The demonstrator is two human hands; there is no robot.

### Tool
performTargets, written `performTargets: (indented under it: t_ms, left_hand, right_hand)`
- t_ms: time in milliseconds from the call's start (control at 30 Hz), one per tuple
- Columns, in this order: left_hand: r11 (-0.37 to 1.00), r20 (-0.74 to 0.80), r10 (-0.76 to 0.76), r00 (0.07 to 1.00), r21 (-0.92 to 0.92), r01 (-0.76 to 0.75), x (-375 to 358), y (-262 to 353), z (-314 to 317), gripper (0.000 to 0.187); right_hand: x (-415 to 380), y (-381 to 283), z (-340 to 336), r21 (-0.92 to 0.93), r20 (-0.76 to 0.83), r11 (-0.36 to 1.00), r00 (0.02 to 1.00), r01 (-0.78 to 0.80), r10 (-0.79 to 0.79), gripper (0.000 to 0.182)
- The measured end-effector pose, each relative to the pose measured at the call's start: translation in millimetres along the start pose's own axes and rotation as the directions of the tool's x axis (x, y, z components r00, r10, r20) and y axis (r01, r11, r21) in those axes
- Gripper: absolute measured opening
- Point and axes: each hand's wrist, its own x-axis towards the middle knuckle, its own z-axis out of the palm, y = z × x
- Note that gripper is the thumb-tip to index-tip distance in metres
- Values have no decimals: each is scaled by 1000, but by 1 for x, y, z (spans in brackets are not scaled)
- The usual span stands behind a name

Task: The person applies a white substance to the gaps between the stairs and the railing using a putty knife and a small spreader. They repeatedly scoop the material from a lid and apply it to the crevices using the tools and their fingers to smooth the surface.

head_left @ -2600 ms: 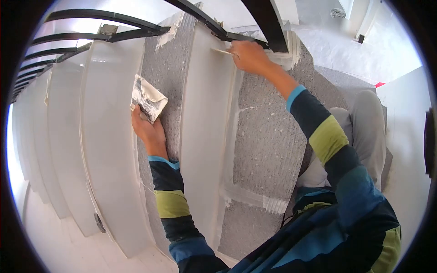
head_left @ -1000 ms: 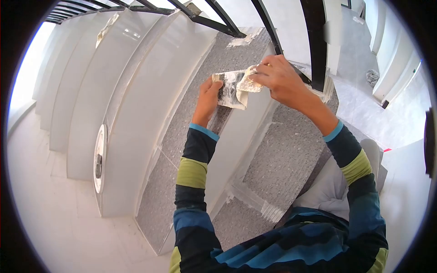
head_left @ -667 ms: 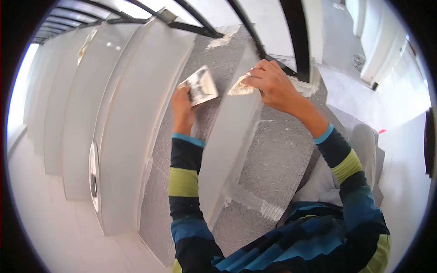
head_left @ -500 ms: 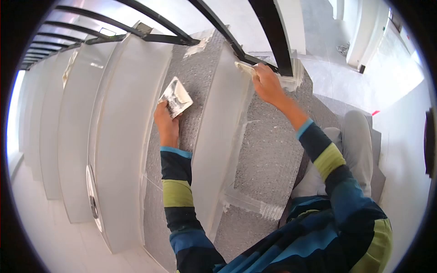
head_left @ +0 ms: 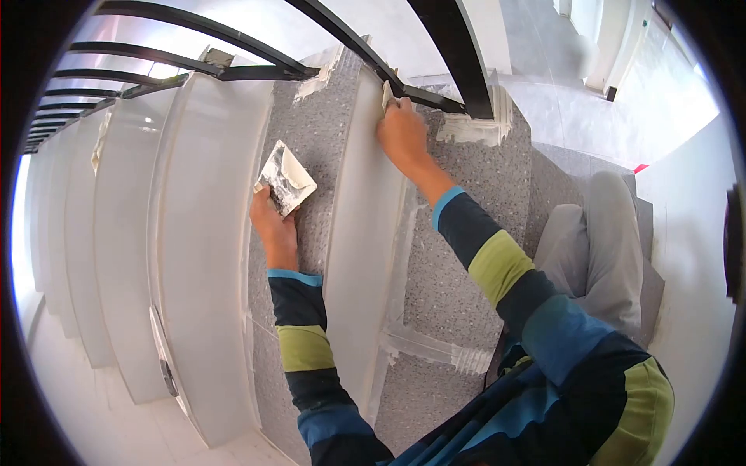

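Observation:
My left hand [head_left: 277, 231] is closed on a wide putty knife [head_left: 289, 175], its metal face smeared with cream filler, held above a grey speckled stair tread [head_left: 307, 128]. Higher up, my right hand [head_left: 404, 138] grips a small scraper [head_left: 386, 95], most of which is hidden by the fingers. The scraper's pale tip shows at the top end of the white riser [head_left: 362, 179], right at the black bottom rail [head_left: 432, 99]. Filler patches [head_left: 474, 130] surround the foot of the railing post, to the right of that hand.
Black railing bars [head_left: 311, 19] run along the top, close above my right hand. More white stair risers [head_left: 206, 233] continue leftward. A long flat tool with a dark handle [head_left: 168, 378] leans at the lower left. My bent knees [head_left: 610, 241] are at right.
My right hand has moved left with the scraper, from beside the post to the riser's top end, turning the blade upright. The left hand keeps its grip; the view has shifted slightly.

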Motion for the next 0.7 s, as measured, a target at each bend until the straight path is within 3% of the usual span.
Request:
performTargets:
  t_ms: [467,700]
  left_hand:
    - [1000,27,-5,1000,19,5,-1,1,0,25]
    - [1000,-24,8,1000,14,-7,-3,2,4,23]
  right_hand:
    - [4,-9,-3,-65,86,996,994,-64,70,20]
    - [18,-3,2,-87,163,995,986,40,-25,17]
